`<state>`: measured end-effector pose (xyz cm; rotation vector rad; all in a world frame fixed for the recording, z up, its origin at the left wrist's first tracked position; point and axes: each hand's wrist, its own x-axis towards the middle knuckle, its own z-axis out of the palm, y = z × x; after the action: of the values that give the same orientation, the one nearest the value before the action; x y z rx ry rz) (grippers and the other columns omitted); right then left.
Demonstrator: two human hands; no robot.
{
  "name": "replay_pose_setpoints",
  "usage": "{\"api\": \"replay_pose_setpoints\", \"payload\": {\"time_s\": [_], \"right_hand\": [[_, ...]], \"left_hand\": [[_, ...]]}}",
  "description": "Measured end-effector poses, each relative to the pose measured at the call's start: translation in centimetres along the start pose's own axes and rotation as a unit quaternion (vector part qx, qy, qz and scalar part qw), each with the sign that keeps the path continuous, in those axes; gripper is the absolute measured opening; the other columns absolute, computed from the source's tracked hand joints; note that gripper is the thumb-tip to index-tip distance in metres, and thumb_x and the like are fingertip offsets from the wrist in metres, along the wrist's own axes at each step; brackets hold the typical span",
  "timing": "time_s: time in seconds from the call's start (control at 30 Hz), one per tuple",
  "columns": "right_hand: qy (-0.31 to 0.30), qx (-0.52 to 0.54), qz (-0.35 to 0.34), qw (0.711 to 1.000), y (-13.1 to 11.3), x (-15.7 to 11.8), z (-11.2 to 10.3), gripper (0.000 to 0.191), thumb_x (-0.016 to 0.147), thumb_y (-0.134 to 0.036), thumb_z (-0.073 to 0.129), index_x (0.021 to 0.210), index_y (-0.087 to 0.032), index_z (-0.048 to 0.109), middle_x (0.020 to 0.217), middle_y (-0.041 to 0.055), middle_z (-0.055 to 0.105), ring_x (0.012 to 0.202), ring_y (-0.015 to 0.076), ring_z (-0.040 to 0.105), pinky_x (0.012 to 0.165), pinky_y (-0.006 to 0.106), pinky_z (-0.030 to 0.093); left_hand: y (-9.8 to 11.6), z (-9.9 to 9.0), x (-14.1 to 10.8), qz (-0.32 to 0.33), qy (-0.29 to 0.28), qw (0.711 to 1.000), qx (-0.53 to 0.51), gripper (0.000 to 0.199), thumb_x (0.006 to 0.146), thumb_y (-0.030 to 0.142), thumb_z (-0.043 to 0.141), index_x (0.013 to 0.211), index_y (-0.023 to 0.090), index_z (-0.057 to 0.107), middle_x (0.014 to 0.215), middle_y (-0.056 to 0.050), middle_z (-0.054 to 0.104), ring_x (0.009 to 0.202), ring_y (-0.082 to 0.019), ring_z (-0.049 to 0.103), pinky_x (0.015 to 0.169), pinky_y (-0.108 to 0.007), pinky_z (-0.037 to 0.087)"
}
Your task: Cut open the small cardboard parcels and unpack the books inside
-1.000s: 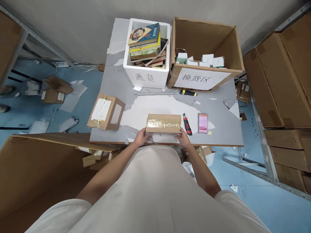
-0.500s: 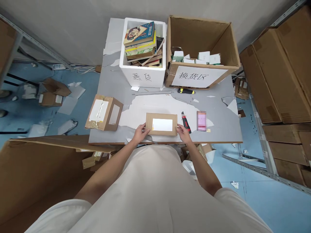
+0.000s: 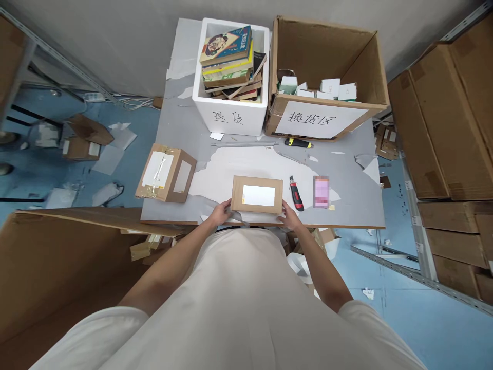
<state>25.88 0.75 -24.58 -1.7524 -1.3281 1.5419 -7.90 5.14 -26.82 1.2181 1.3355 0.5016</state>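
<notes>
A small brown carton (image 3: pixel 239 193) with a white label on top is at the middle of the table's front edge. Its left side is gripped by my left hand (image 3: pixel 221 212), and my right hand (image 3: pixel 289 216) has hold of the right side near the front corner. Just right of the carton lies a red and black utility knife (image 3: pixel 296 193). Further right is a pink rectangular item (image 3: pixel 321 191), its surface blurred. A taped carton (image 3: pixel 175 174) with white labels sits at the table's left front.
At the back of the table (image 3: pixel 177 121) stand a white foam box (image 3: pixel 208 117) of books and a large open carton (image 3: pixel 327 51) holding small white boxes. A yellow and black cutter (image 3: pixel 299 143) lies before them. Another big carton (image 3: pixel 77 267) is at lower left.
The small carton now shows more of its front side and appears slightly raised or tilted between my hands. The view has shifted a little.
</notes>
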Motion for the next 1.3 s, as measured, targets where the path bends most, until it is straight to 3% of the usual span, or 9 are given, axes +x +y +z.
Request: {"api": "replay_pose_setpoints", "payload": {"time_s": [0.23, 0.37, 0.5, 0.67, 0.8, 0.93, 1.1, 1.2, 1.3], "right_hand": [[0.019, 0.014, -0.032, 0.999, -1.7, 0.1, -0.6, 0.064, 0.077, -0.034, 0.063, 0.138, -0.028, 0.047, 0.125, 0.0067, 0.059, 0.097, 0.0210, 0.063, 0.091, 0.042, 0.049], [0.042, -0.092, -0.082, 0.992, -4.5, 0.5, -2.2, 0.044, 0.088, -0.049, 0.047, 0.120, -0.023, 0.062, 0.097, 0.0068, 0.063, 0.089, 0.0215, 0.060, 0.084, 0.038, 0.048], [0.077, -0.194, -0.093, 0.973, -7.4, 1.9, -2.8, 0.053, 0.093, -0.058, 0.028, 0.097, -0.021, 0.067, 0.079, 0.0077, 0.060, 0.083, 0.0245, 0.056, 0.081, 0.037, 0.044], [0.100, -0.171, -0.057, 0.979, -8.0, 4.0, -2.2, 0.065, 0.089, -0.068, 0.024, 0.089, -0.019, 0.065, 0.090, 0.0105, 0.065, 0.091, 0.0255, 0.057, 0.085, 0.037, 0.042], [0.083, -0.107, -0.022, 0.991, -6.6, 4.7, -2.7, 0.069, 0.091, -0.065, 0.018, 0.106, -0.016, 0.064, 0.097, 0.0089, 0.067, 0.088, 0.0210, 0.060, 0.083, 0.034, 0.046], [0.191, -0.245, 0.075, 0.948, -4.7, 4.6, -4.2, 0.051, 0.092, -0.048, 0.037, 0.128, -0.015, 0.053, 0.119, 0.0146, 0.058, 0.109, 0.0242, 0.055, 0.092, 0.036, 0.043], [0.142, -0.409, 0.201, 0.879, -2.8, 4.8, -4.8, 0.070, 0.081, -0.036, 0.062, 0.142, -0.021, 0.031, 0.129, 0.0155, 0.047, 0.121, 0.0302, 0.047, 0.092, 0.040, 0.043], [0.121, -0.406, 0.215, 0.880, -2.6, 5.1, -5.0, 0.062, 0.085, -0.028, 0.054, 0.142, -0.019, 0.031, 0.127, 0.0160, 0.047, 0.116, 0.0286, 0.051, 0.092, 0.039, 0.044], [0.151, -0.356, 0.171, 0.906, -4.0, 5.0, -5.7, 0.059, 0.088, -0.025, 0.042, 0.144, -0.013, 0.027, 0.123, 0.0187, 0.048, 0.111, 0.0283, 0.054, 0.091, 0.039, 0.045]], "left_hand": [[2.5, 0.4, -0.7, 0.006, 0.010, 0.999, -0.041, 0.057, 0.071, 0.054, 0.065, 0.113, 0.015, 0.062, 0.114, -0.012, 0.067, 0.106, -0.026, 0.062, 0.096, -0.044, 0.048], [5.2, -0.7, -0.4, 0.044, 0.066, 0.996, 0.051, 0.056, 0.074, 0.055, 0.063, 0.113, 0.016, 0.063, 0.111, -0.012, 0.065, 0.101, -0.025, 0.062, 0.086, -0.039, 0.053], [7.0, -1.1, 0.8, 0.051, 0.106, 0.987, 0.110, 0.059, 0.066, 0.054, 0.071, 0.110, 0.016, 0.065, 0.102, -0.009, 0.064, 0.091, -0.023, 0.061, 0.082, -0.037, 0.053], [7.5, -0.2, 1.7, -0.003, 0.135, 0.986, 0.096, 0.055, 0.066, 0.053, 0.071, 0.106, 0.015, 0.067, 0.096, -0.008, 0.066, 0.082, -0.020, 0.061, 0.081, -0.036, 0.051], [7.8, 0.5, 1.6, -0.024, 0.178, 0.981, 0.078, 0.053, 0.066, 0.052, 0.071, 0.105, 0.015, 0.067, 0.096, -0.007, 0.065, 0.084, -0.019, 0.060, 0.084, -0.035, 0.049], [8.0, 0.7, 1.2, -0.024, 0.187, 0.979, 0.079, 0.061, 0.066, 0.052, 0.072, 0.114, 0.014, 0.062, 0.106, -0.010, 0.062, 0.086, -0.020, 0.061, 0.080, -0.035, 0.051], [8.2, 1.1, 0.5, 0.103, 0.264, 0.940, 0.189, 0.067, 0.072, 0.046, 0.071, 0.128, 0.016, 0.049, 0.120, -0.015, 0.054, 0.109, -0.028, 0.055, 0.090, -0.043, 0.048], [8.5, 1.5, 0.0, 0.210, 0.258, 0.901, 0.277, 0.045, 0.082, 0.039, 0.063, 0.120, 0.018, 0.054, 0.118, -0.015, 0.056, 0.116, -0.029, 0.050, 0.098, -0.047, 0.043], [8.4, 1.8, -0.5, 0.306, 0.167, 0.873, 0.340, 0.032, 0.087, 0.033, 0.056, 0.117, 0.020, 0.058, 0.119, -0.014, 0.059, 0.120, -0.028, 0.051, 0.100, -0.047, 0.043]]}}
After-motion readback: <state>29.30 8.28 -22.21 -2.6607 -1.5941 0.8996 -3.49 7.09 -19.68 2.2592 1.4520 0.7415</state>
